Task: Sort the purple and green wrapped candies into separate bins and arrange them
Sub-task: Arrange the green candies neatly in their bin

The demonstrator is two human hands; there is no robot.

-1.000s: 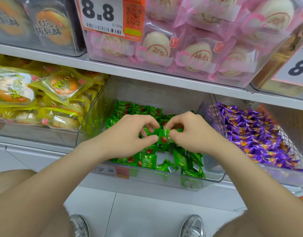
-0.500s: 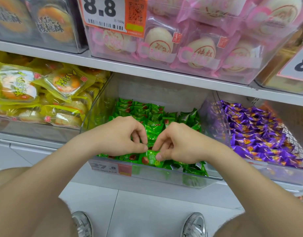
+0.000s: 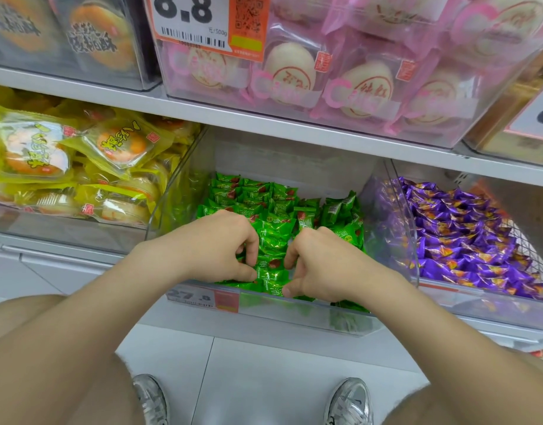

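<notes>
Green wrapped candies (image 3: 274, 207) fill the clear middle bin (image 3: 297, 314) on the lower shelf. Purple wrapped candies (image 3: 466, 234) lie heaped in the clear bin (image 3: 411, 240) to its right. Both my hands are down in the front of the green bin. My left hand (image 3: 215, 250) and my right hand (image 3: 322, 268) face each other, fingers curled, and pinch a green candy (image 3: 271, 276) at its two ends, low among the front row. Some candies lie hidden under my hands.
A bin of yellow packaged pastries (image 3: 80, 167) stands to the left. The upper shelf (image 3: 264, 118) overhangs with pink bun packs (image 3: 340, 81) and a price tag (image 3: 202, 23). A red price label (image 3: 202, 297) sits on the green bin's front. My shoes (image 3: 349, 400) stand on the tiled floor below.
Both hands have carried the green candy from above the pile toward me and down into the front row of the green bin.
</notes>
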